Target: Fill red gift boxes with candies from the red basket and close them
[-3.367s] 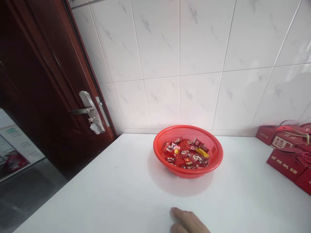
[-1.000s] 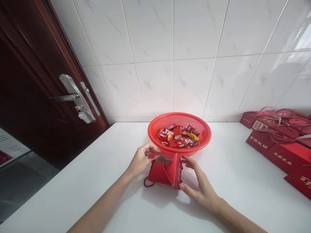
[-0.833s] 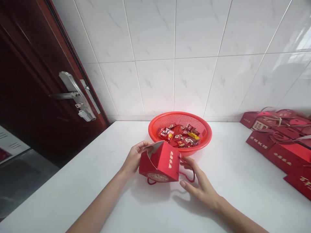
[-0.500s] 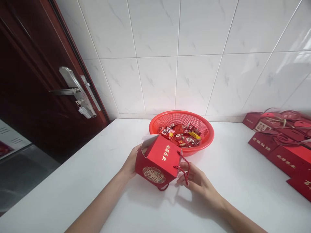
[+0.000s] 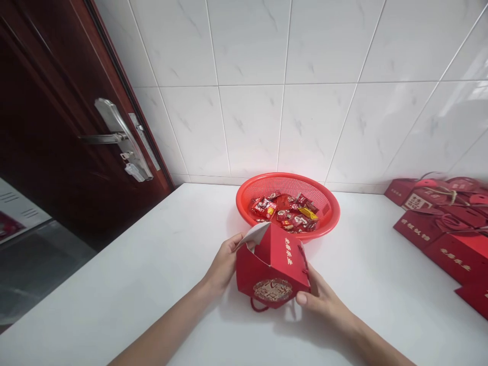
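Note:
A red gift box (image 5: 272, 267) with gold characters and a round gold emblem is held tilted between my hands, its open flap end facing left. My left hand (image 5: 224, 262) grips the box at the flap on its left side. My right hand (image 5: 320, 295) holds its right end, thumb on the front lower corner and the other fingers mostly hidden behind. One red cord loop hangs under the box and another lies along its right edge. Just behind stands a red plastic basket (image 5: 332, 216) with wrapped candies (image 5: 287, 211) in it.
Several red gift boxes (image 5: 450, 254) with cords stand at the right on the white table (image 5: 183, 223). White wall tiles rise behind. A dark red door (image 5: 49, 101) with a metal handle is at the left.
The box has moved right and turned, its lettered side now further right. My right hand has gone from the cord to the box's right end. The view has shifted slightly.

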